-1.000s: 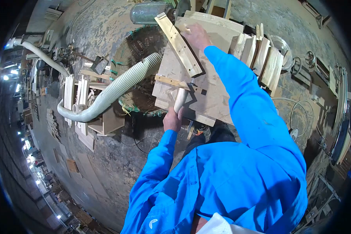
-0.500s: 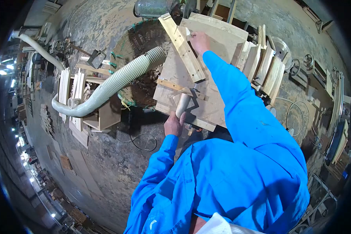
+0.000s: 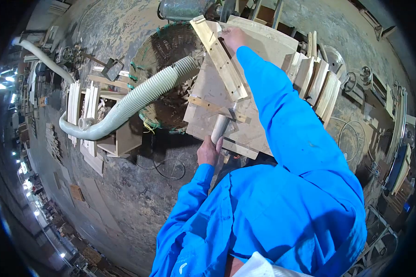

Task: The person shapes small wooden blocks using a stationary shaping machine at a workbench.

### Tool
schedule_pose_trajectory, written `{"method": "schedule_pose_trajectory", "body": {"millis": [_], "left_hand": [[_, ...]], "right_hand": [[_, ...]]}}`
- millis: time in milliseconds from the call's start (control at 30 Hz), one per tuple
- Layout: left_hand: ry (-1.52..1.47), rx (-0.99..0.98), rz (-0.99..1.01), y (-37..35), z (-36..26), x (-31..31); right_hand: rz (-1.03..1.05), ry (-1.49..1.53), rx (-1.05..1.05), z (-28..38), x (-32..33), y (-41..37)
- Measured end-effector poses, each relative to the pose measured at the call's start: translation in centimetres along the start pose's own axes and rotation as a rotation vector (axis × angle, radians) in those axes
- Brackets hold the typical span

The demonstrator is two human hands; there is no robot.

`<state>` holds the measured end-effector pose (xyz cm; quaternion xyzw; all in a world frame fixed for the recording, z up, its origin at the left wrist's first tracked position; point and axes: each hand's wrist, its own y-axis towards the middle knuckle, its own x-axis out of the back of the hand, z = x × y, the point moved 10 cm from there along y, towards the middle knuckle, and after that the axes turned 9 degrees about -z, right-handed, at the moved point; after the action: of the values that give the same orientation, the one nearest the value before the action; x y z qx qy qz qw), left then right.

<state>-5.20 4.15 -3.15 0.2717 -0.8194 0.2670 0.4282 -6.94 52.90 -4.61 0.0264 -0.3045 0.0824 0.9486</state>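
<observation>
My left hand [image 3: 209, 152] grips a pale round wooden handle [image 3: 220, 128] at the near edge of a plywood machine table [image 3: 259, 120]. My right hand [image 3: 233, 37] reaches to the far end of the table, resting on a wooden piece beside a long wooden fence strip [image 3: 219, 56] that runs diagonally across the board. My blue sleeves cover both arms. What lies under the right palm is hidden.
A woven basket [image 3: 159, 51] with wood offcuts stands left of the table, with a ribbed dust hose [image 3: 134, 99] leading into it. Curved wooden blanks [image 3: 316, 83] are stacked at the right. Loose boards [image 3: 85, 111] and a cable [image 3: 168, 168] lie on the concrete floor.
My right hand has moved farther along the fence toward the far end of the table. My left hand stays closed on the handle, with little shift.
</observation>
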Motion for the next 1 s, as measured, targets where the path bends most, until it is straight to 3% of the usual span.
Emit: {"method": "schedule_pose_trajectory", "body": {"millis": [400, 733, 1000], "left_hand": [[0.041, 0.012, 0.038, 0.4, 0.4, -0.7], [0.062, -0.018, 0.004, 3.5, -3.3, -1.2], [0.063, -0.046, -0.055, 2.6, -3.5, -1.3]], "right_hand": [[-0.009, -0.008, 0.025, 0.0, -0.6, 0.8], [-0.051, 0.02, 0.046, 0.9, 1.2, 4.9], [-0.094, -0.107, 0.178, 2.3, 3.0, 2.4]]}}
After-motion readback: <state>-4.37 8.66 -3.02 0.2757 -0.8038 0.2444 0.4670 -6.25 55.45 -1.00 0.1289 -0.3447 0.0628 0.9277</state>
